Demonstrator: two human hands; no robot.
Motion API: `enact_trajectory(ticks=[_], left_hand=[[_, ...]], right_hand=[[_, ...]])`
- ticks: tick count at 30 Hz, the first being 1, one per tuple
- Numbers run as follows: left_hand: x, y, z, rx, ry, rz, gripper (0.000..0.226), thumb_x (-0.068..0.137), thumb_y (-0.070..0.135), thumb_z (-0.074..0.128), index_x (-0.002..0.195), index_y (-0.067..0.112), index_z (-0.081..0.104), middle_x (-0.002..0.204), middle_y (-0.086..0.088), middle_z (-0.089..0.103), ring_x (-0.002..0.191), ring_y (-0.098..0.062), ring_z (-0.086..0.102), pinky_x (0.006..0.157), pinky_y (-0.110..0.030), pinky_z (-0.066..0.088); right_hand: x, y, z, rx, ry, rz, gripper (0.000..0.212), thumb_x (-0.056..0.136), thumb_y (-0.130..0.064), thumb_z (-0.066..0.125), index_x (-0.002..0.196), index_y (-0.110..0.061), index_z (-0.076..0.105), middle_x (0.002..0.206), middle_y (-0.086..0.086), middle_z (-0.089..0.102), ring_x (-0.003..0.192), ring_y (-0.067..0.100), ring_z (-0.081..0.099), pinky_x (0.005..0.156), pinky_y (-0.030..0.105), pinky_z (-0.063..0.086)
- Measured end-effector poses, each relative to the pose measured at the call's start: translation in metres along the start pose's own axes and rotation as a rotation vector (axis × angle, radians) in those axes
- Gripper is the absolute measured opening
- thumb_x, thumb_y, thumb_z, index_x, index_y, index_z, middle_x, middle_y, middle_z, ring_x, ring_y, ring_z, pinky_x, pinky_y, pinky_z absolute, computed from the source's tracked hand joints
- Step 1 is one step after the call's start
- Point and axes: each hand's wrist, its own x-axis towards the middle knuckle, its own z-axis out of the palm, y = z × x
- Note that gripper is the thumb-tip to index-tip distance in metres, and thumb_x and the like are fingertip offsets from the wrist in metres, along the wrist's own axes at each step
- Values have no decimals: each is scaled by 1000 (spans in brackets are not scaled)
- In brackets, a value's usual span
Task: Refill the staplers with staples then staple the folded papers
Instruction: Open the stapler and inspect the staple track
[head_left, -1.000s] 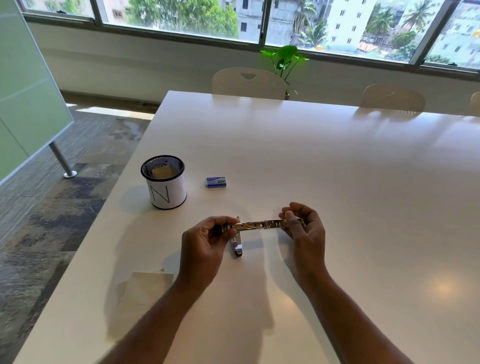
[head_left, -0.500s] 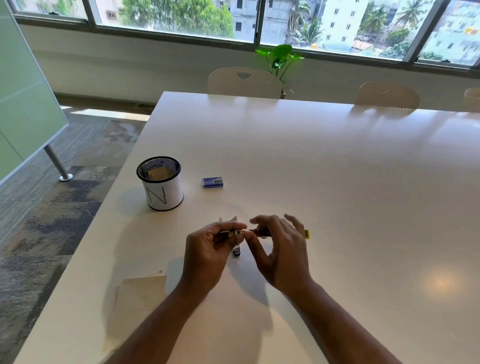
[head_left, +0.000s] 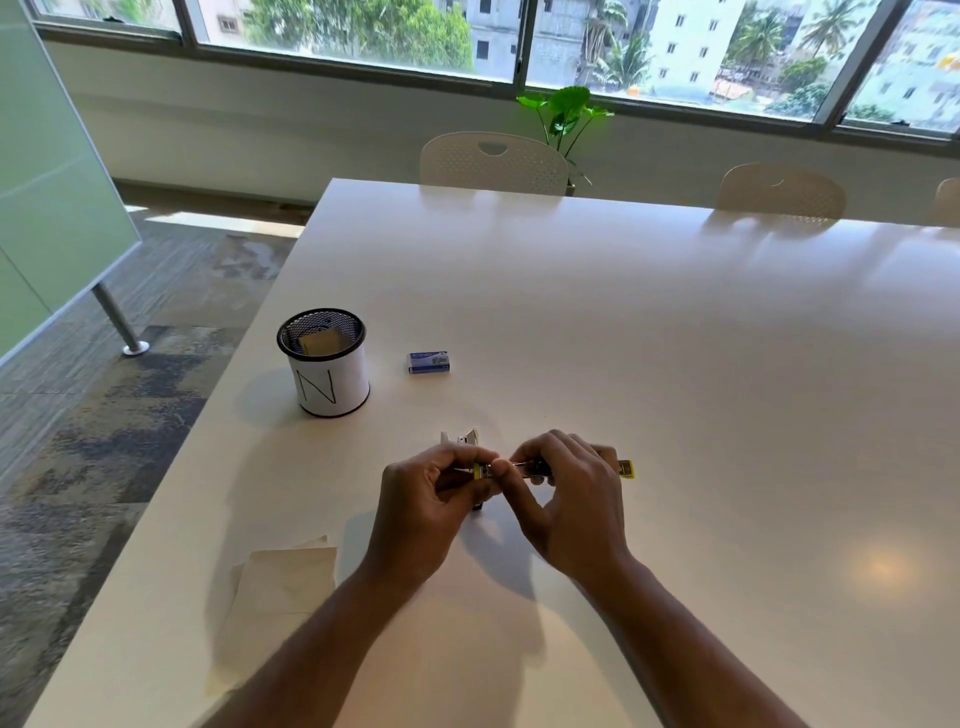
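Note:
A slim stapler with yellow ends is held level above the white table, mostly hidden by my fingers. My left hand pinches its left end, and my right hand covers the middle with fingertips at the left part. Behind my left hand a metal stapler part pokes up; whether it is a separate stapler I cannot tell. A small blue staple box lies farther back on the table. Folded beige papers lie near the table's left edge.
A black mesh cup with a white label marked N stands at the left, holding a folded paper. Chairs and a green plant sit beyond the far edge. The table's left edge drops to carpet.
My right hand has slid left along the stapler from its right end toward my left hand, leaving the yellow right end exposed. My left hand has kept its grip.

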Motion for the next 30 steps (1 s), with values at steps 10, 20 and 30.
enact_trajectory(ticks=[10,20,30], left_hand=[[1,-4,-1,2,19,-16,19,85,19,79,103,24,77,96,14,79,92,-8,77,81,-20,60],[1,-5,-1,10,46,-20,23,83,15,83,101,26,75,95,15,79,89,-8,77,80,-19,60],[-2,-2,1,7,75,-43,22,82,19,81,100,30,74,94,11,80,90,-8,77,83,-25,62]], right_hand=[[2,4,2,30,18,-15,29,93,-54,68,86,-27,70,78,-17,67,70,3,59,77,36,47],[2,1,-3,28,63,-83,17,93,-37,72,98,-22,75,93,-12,76,85,8,71,87,32,50],[3,1,-7,35,100,-204,14,88,-12,79,102,-13,77,102,-1,77,92,18,71,79,39,56]])
